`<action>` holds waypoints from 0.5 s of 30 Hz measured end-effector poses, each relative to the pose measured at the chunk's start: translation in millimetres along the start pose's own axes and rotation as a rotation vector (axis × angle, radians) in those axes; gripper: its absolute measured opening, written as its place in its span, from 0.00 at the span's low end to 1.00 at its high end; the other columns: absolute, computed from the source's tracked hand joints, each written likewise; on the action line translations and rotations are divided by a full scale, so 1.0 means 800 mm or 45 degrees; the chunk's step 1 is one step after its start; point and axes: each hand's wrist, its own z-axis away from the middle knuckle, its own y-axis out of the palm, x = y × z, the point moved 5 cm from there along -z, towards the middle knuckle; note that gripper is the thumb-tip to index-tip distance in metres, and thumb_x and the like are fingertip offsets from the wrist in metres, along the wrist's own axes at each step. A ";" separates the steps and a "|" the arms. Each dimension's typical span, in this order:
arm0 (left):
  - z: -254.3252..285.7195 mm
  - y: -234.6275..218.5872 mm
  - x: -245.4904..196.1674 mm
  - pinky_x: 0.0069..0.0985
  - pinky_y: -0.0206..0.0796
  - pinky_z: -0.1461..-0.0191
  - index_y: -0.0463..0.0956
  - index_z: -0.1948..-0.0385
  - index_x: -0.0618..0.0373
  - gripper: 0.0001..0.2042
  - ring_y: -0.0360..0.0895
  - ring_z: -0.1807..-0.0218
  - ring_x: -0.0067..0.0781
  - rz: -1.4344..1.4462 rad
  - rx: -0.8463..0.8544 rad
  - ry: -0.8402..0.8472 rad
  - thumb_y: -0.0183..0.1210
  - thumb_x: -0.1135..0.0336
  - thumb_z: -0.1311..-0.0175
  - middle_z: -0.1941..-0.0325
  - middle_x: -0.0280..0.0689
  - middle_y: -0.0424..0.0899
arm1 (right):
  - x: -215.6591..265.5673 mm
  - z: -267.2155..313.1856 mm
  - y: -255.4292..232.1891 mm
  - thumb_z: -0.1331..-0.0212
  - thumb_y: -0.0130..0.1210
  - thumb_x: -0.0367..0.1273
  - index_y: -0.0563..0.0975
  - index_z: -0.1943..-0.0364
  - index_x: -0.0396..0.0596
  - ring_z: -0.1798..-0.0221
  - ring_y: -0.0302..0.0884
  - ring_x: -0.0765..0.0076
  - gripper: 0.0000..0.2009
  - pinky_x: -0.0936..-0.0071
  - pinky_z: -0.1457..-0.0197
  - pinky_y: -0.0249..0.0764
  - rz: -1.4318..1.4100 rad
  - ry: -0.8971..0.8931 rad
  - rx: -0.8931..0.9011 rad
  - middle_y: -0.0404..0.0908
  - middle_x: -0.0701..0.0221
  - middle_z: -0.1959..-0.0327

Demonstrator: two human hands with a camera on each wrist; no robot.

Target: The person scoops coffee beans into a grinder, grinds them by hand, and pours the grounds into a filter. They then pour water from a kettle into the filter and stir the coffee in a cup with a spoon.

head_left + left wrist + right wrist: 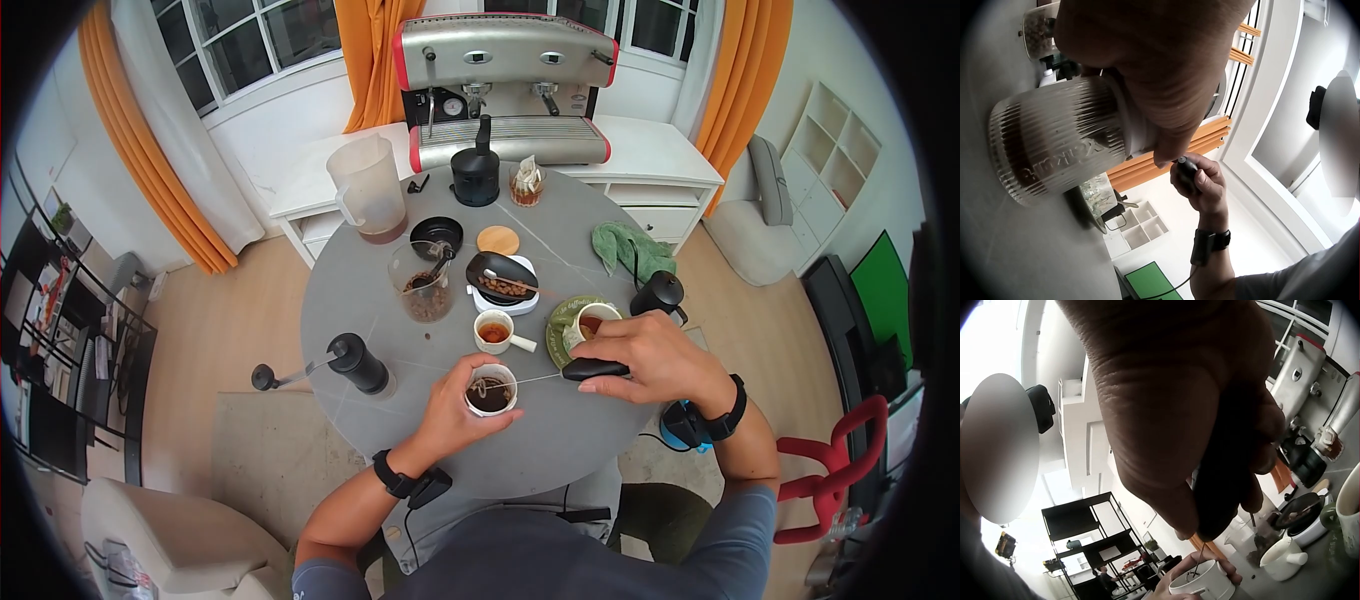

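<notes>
My left hand (452,412) grips a small white cup (508,371) near the table's front, thumb and fingers round its rim. Dark brown coffee (488,396) shows inside. In the left wrist view a clear ribbed glass (1060,134) with raised lettering stands beneath the white rim, brown in its lower part. My right hand (655,358) holds a handheld milk frother by its black handle (597,369). Its thin metal shaft (540,379) slants left, the coiled tip inside the cup. In the right wrist view the handle (1225,469) is dark and mostly covered by fingers.
Just behind stands a white cup of amber liquid (493,331); right of it, a patterned cup on a green saucer (556,345). Also around are a scale with beans (503,290), glass jug (407,268), hand grinder (358,362), black kettle (660,295), green cloth (628,247) and plastic pitcher (368,180).
</notes>
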 end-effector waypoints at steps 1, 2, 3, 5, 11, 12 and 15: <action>0.001 0.001 0.001 0.29 0.77 0.49 0.71 0.46 0.56 0.33 0.86 0.54 0.33 0.016 0.010 -0.012 0.80 0.63 0.54 0.56 0.39 0.86 | 0.001 0.000 -0.003 0.43 0.67 0.45 0.85 0.56 0.49 0.65 0.80 0.55 0.18 0.62 0.66 0.74 -0.011 0.028 -0.003 0.80 0.67 0.68; 0.001 0.001 0.001 0.29 0.77 0.49 0.71 0.46 0.56 0.33 0.86 0.54 0.33 0.016 0.012 -0.013 0.80 0.63 0.54 0.56 0.39 0.86 | 0.001 0.000 -0.005 0.43 0.67 0.45 0.85 0.56 0.49 0.65 0.81 0.55 0.17 0.62 0.66 0.75 -0.020 0.057 -0.007 0.80 0.67 0.68; 0.001 0.001 0.001 0.29 0.77 0.49 0.71 0.46 0.56 0.33 0.86 0.54 0.34 0.001 0.008 -0.004 0.80 0.63 0.54 0.56 0.39 0.86 | 0.000 0.001 -0.003 0.43 0.67 0.45 0.85 0.56 0.49 0.65 0.81 0.55 0.17 0.62 0.66 0.75 -0.021 0.060 -0.008 0.80 0.67 0.68; 0.001 0.000 -0.001 0.29 0.77 0.49 0.71 0.46 0.56 0.33 0.86 0.54 0.34 -0.013 0.004 0.006 0.80 0.63 0.54 0.56 0.39 0.86 | -0.002 0.001 0.006 0.44 0.67 0.45 0.85 0.56 0.50 0.66 0.80 0.55 0.17 0.62 0.66 0.74 0.039 0.021 0.047 0.79 0.67 0.69; 0.001 0.000 0.000 0.26 0.75 0.46 0.73 0.47 0.55 0.32 0.85 0.52 0.26 0.010 0.020 -0.077 0.80 0.63 0.54 0.54 0.34 0.86 | 0.005 0.002 -0.009 0.45 0.68 0.45 0.85 0.56 0.50 0.67 0.80 0.56 0.18 0.62 0.67 0.74 0.023 0.054 -0.029 0.79 0.68 0.69; 0.001 0.000 -0.001 0.28 0.76 0.47 0.72 0.46 0.55 0.32 0.85 0.53 0.30 -0.010 0.011 -0.041 0.80 0.63 0.54 0.55 0.37 0.86 | 0.004 0.002 -0.008 0.45 0.68 0.45 0.85 0.56 0.50 0.67 0.80 0.56 0.18 0.62 0.67 0.74 0.023 0.056 -0.030 0.79 0.68 0.69; 0.000 -0.001 -0.003 0.30 0.77 0.49 0.72 0.46 0.56 0.33 0.86 0.54 0.34 -0.033 0.003 -0.001 0.80 0.62 0.54 0.56 0.40 0.86 | 0.001 0.003 -0.002 0.46 0.68 0.44 0.85 0.56 0.50 0.67 0.80 0.56 0.18 0.63 0.67 0.73 0.051 0.026 -0.006 0.79 0.68 0.69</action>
